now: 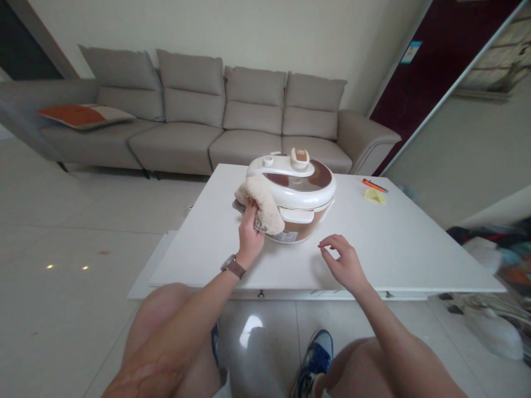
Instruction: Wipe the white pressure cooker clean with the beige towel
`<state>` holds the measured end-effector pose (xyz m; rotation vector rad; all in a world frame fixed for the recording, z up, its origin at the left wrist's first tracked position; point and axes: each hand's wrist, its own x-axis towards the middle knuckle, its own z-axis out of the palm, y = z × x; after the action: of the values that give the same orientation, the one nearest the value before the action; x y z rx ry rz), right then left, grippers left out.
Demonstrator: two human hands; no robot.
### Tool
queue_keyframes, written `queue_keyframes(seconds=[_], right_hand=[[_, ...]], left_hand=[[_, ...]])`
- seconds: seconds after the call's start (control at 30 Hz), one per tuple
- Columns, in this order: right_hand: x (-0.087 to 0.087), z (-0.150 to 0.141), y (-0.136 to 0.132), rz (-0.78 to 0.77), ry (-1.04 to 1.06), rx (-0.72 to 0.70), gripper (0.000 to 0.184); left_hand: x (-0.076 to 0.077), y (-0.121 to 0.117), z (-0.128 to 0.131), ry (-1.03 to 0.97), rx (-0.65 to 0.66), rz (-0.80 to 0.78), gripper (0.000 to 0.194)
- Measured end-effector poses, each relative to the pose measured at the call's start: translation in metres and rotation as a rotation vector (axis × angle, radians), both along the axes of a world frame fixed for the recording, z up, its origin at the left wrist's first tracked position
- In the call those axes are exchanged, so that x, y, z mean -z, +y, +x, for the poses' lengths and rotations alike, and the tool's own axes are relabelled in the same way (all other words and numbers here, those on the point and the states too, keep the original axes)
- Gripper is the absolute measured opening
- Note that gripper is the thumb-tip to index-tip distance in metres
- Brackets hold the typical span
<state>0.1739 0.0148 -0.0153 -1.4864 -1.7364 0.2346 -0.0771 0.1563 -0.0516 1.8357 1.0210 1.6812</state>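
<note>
A white and brown electric pressure cooker [299,193] stands on a low white table [394,243]. A cream cloth [263,205] is pressed against the cooker's left side, and my left hand [250,235] grips it from below. A watch sits on that wrist. My right hand [342,262] hovers over the table in front of the cooker, fingers loosely curled and apart, holding nothing.
A yellow scrap [375,195] and an orange-handled tool [374,185] lie at the table's far right. A grey sofa [199,127] with an orange cushion [81,115] lines the wall behind. Clutter sits on the floor at right [493,309]. My knees and blue shoes are below.
</note>
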Motion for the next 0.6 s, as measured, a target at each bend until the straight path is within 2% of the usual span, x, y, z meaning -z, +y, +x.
queue_keyframes(seconds=[0.1,0.23,0.3,0.37,0.43,0.6], right_hand=[[0.000,0.000,0.000,-0.008,-0.004,0.002,0.014],[0.001,-0.001,0.000,-0.014,-0.005,-0.001,0.014],[0.001,-0.002,-0.001,-0.021,-0.005,-0.002,0.014],[0.001,-0.002,-0.001,-0.028,-0.005,-0.001,0.014],[0.001,-0.003,-0.001,-0.031,-0.006,0.000,0.014],[0.000,-0.004,-0.001,-0.032,-0.004,-0.010,0.014]], left_hand=[[0.004,0.011,0.001,-0.183,-0.024,-0.244,0.052],[0.014,0.028,0.001,-0.459,-0.097,-0.644,0.036],[0.018,0.031,0.003,-0.541,-0.114,-0.721,0.033],[0.018,0.027,0.004,-0.545,-0.107,-0.657,0.033],[0.012,0.018,0.003,-0.465,-0.094,-0.505,0.035],[-0.012,-0.003,-0.008,-0.052,0.036,-0.049,0.047]])
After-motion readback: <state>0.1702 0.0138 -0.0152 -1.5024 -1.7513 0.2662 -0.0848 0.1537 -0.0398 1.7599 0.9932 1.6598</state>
